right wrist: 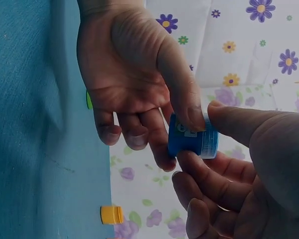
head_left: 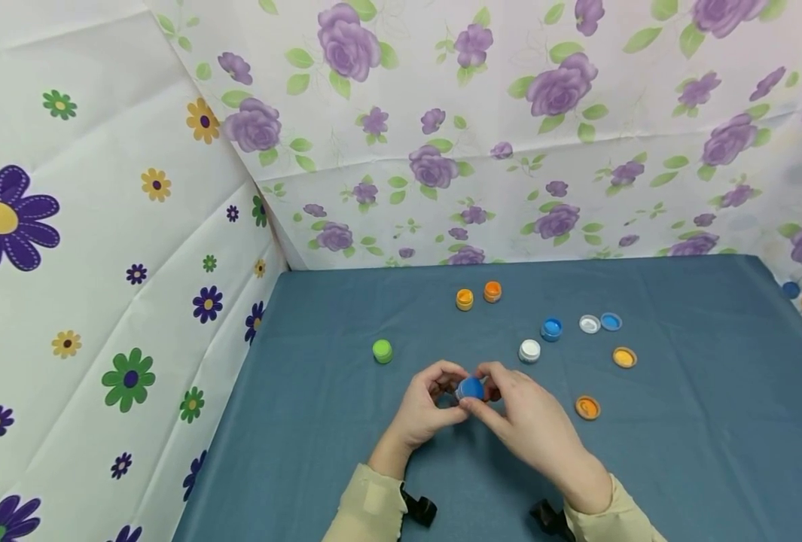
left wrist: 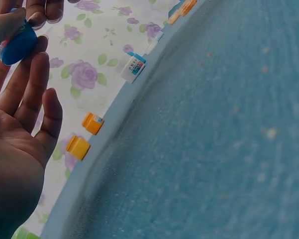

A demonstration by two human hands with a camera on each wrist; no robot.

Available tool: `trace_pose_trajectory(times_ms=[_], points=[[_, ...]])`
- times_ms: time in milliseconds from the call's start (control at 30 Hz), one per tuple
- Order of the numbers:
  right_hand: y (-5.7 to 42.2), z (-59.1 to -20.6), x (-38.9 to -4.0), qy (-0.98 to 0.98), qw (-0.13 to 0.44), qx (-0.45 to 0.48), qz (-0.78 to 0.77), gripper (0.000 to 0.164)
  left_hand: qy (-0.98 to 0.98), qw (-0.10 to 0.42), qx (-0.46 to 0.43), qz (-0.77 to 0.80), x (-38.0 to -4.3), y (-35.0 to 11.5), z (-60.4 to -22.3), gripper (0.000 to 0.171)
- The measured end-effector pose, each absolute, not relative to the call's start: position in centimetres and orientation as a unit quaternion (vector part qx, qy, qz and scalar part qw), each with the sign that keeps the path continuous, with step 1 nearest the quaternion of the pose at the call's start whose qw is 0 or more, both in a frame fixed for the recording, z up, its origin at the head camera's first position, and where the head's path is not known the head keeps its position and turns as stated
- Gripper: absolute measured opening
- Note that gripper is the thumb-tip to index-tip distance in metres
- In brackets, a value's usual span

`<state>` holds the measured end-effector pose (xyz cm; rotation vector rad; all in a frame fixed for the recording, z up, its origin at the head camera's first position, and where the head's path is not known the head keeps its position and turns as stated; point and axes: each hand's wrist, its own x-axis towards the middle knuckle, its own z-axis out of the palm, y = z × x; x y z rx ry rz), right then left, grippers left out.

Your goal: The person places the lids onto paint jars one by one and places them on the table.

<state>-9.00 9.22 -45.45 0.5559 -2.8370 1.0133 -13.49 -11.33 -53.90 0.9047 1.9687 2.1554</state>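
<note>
In the head view, both hands meet over the near middle of the table around a small blue paint jar [head_left: 470, 388]. My left hand [head_left: 419, 412] grips the blue jar's body, thumb on the label side, as the right wrist view shows. My right hand [head_left: 539, 425] pinches the ridged lid end [right wrist: 209, 137] between thumb and fingers. The lid sits on the jar. In the left wrist view the jar [left wrist: 19, 46] is partly covered by fingers, while the left hand's outer fingers [left wrist: 39, 94] extend loosely.
Beyond the hands stand a green jar [head_left: 382, 351], yellow jar [head_left: 465, 299], orange jar [head_left: 492, 291], white jar [head_left: 529, 351] and another blue jar [head_left: 551, 329]. To the right lie a white lid [head_left: 590, 324], blue lid [head_left: 611, 321], yellow lid [head_left: 624, 357] and orange lid [head_left: 587, 407].
</note>
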Motion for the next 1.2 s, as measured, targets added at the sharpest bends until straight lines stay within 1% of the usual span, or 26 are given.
trace_pose_trajectory(times_ms=[233, 567, 733, 1033, 1133, 1200], points=[[10.5, -44.9, -9.2, -0.926, 0.017, 0.153, 0.345, 0.034, 0.700, 0.070, 0.255, 0.663, -13.7, -11.4, -53.0, 0.028], [13.7, -44.8, -9.4, -0.935, -0.001, 0.117, 0.336, 0.031, 0.789, 0.077, 0.177, 0.583, -14.4, -13.9, -50.7, 0.027], [15.2, -45.2, -9.3, -0.936, -0.013, 0.110, 0.335, 0.026, 0.843, 0.037, 0.168, 0.510, -15.3, -15.6, -49.6, 0.027], [17.5, -45.7, -8.9, -0.940, -0.025, 0.093, 0.327, 0.024, 0.907, -0.077, 0.134, 0.391, -17.2, -17.4, -49.0, 0.031], [17.9, -45.7, -8.8, -0.941, -0.027, 0.090, 0.325, 0.024, 0.925, -0.093, 0.117, 0.350, -17.8, -17.5, -49.2, 0.032], [18.0, -45.7, -8.7, -0.941, -0.029, 0.091, 0.325, 0.026, 0.933, -0.094, 0.104, 0.331, -18.0, -17.6, -49.4, 0.032]])
